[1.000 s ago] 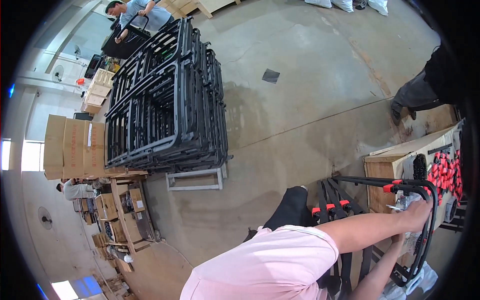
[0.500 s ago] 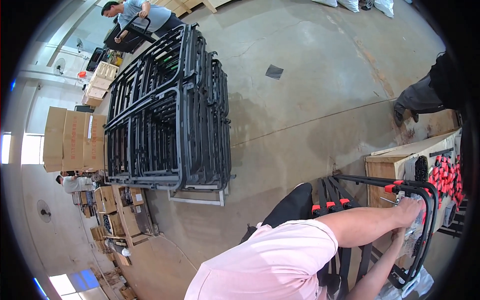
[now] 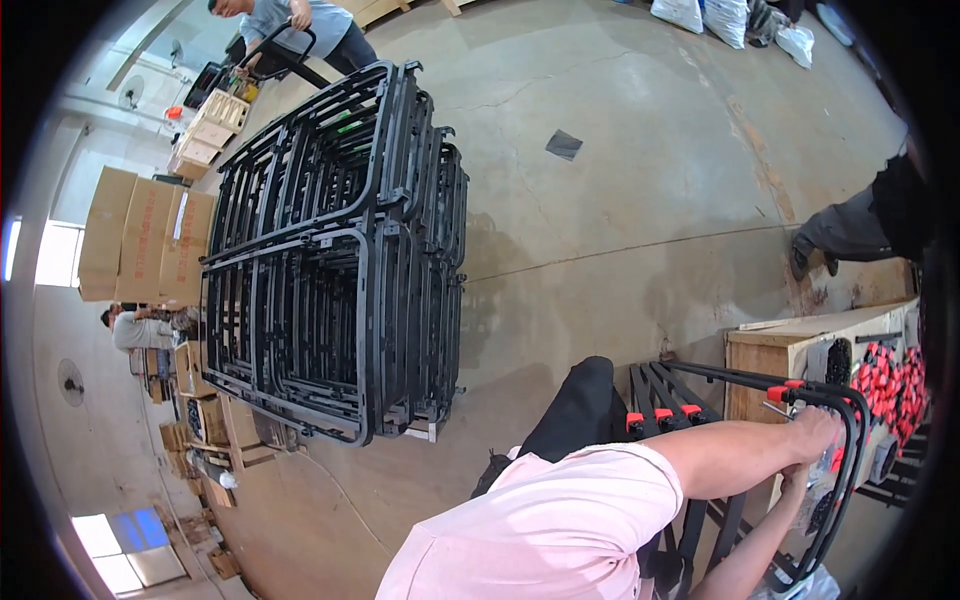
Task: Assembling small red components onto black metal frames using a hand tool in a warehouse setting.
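At the right, my left hand [image 3: 814,436] is closed at the end of a black tubular frame [image 3: 700,366], beside its bent bars. What its fingers hold is hidden. A thin silver rod [image 3: 774,408] sticks out just above that hand. Below it and touching it, my right hand [image 3: 794,480] has its fingers bent in at the same spot, mostly hidden by the left hand. Red clips [image 3: 663,414] sit on the frame's bars. Clear plastic [image 3: 822,478] lies behind the hands.
A wooden crate [image 3: 765,350] with many red and black parts [image 3: 885,385] stands beyond the frame. Stacked black frames [image 3: 370,250] fill the left-centre, and a person [image 3: 300,35] grips a handle behind them. Another person's leg [image 3: 850,228] is at far right. Cartons [image 3: 150,235] stand left.
The stacked black frames have shifted toward me, and the person behind them has come along with the handle. My view has tilted slightly. Both my hands stay at the frame's end.
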`<state>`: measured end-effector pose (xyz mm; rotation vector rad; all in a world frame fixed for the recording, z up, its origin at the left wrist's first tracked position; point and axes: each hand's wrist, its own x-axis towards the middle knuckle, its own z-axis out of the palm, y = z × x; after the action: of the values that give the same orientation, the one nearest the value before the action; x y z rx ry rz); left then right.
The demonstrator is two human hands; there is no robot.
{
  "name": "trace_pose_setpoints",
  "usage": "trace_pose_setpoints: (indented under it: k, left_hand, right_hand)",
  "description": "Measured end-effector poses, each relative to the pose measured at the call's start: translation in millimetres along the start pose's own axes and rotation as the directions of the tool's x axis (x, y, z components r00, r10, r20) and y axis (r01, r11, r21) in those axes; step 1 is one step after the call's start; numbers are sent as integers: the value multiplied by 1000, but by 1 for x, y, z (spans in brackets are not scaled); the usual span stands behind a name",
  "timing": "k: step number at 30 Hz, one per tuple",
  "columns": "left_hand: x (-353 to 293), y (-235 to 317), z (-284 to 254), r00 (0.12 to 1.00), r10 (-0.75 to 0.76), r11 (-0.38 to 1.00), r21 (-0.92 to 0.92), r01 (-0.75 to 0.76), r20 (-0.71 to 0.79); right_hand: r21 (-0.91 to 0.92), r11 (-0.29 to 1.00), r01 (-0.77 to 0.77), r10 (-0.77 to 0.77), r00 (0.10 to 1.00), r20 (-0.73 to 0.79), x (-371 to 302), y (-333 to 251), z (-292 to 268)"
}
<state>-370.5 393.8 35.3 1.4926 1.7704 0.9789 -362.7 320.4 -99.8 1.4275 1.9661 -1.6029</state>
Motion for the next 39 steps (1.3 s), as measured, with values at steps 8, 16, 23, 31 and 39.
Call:
trace_pose_setpoints:
  k: [8, 16, 23, 31, 39]
  left_hand:
    - [80, -52, -57, 995, 1, 998, 62, -7, 101]
    - [149, -82, -100, 992, -29, 1000, -5, 30, 123]
    - [199, -117, -129, 998, -40, 997, 74, 36, 53]
    - [237, -132, -180, 993, 48, 990, 128, -62, 110]
    - [284, -160, -216, 995, 31, 998, 57, -36, 91]
  right_hand:
    - [-112, 992, 51, -36, 991, 131, 94, -107, 24]
    - [-164, 983, 81, -45, 977, 210, 165, -186, 36]
    - [-159, 978, 132, -80, 950, 301, 215, -265, 68]
    - [-153, 951, 269, -185, 891, 415, 297, -391, 112]
    - [-169, 933, 317, -201, 851, 485, 342, -462, 129]
